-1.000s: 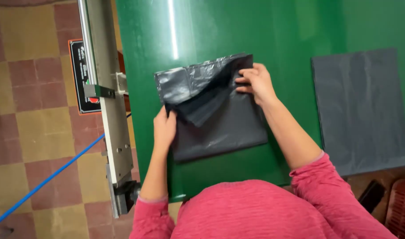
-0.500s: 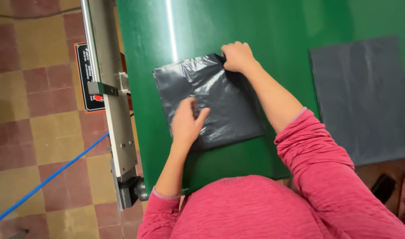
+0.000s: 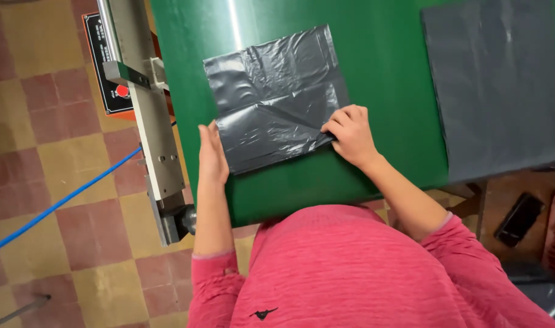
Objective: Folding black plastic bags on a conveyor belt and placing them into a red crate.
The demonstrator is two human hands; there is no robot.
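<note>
**Both hands on the grey bag, right pinching its near corner**

I see the dark grey plastic bag [image 3: 274, 97] lying flat on the green tabletop [image 3: 381, 73], crinkled, with a fold line running across its middle. It lies just ahead of both sets of fingers, spreading away from me. Its sides look nearly equal, so I can't call a long axis; the near edge slants across between the hands.

My right hand [image 3: 350, 135] sits at the bag's near right corner, fingers [image 3: 337, 121] curled narrow and pinching the plastic edge. My left hand [image 3: 212, 155] is flat and on edge along the bag's near left side, fingers straight and together, touching the plastic, gripping nothing. Both hands are at the bag; only the right has hold.

Well to the right of the right fingers lies a larger grey sheet [image 3: 496, 85]. Left of the left fingers runs a metal rail [image 3: 147, 121].
</note>
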